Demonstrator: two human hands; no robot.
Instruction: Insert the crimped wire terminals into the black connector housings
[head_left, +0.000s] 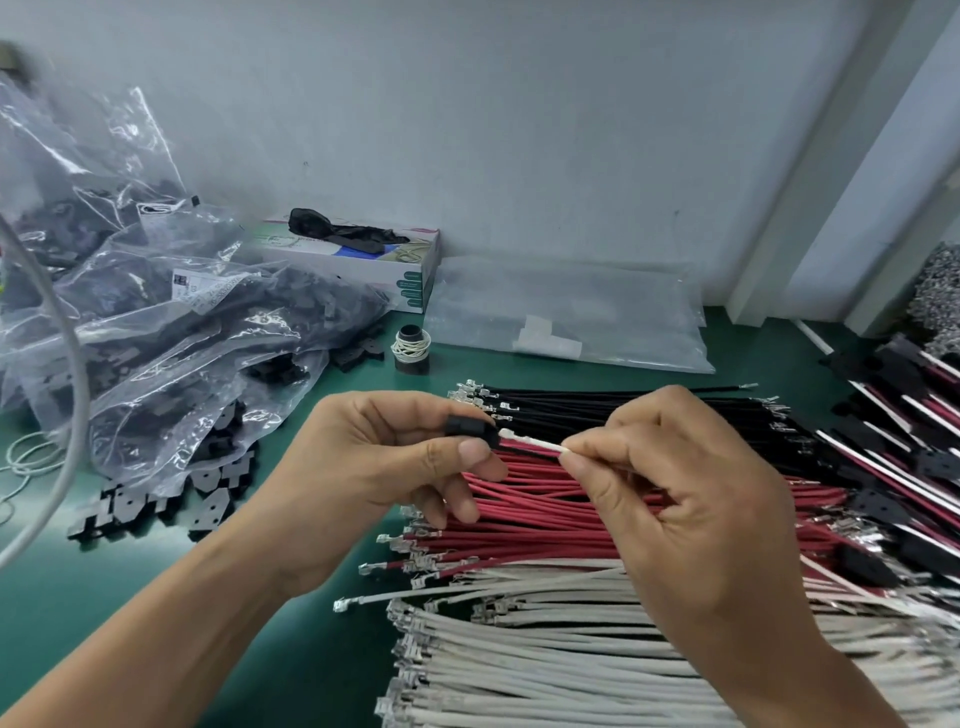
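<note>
My left hand grips a small black connector housing between thumb and fingers, held above the wire piles. My right hand pinches a white wire whose terminal end meets the housing's right side; a red wire also runs from the housing. Below lie rows of black wires, red wires and white wires, each with crimped metal terminals at the left ends.
Loose black housings lie on the green table at the left, beside clear bags of housings. Finished assemblies are stacked at the right. A glove box, a small spool and a flat plastic bag sit behind.
</note>
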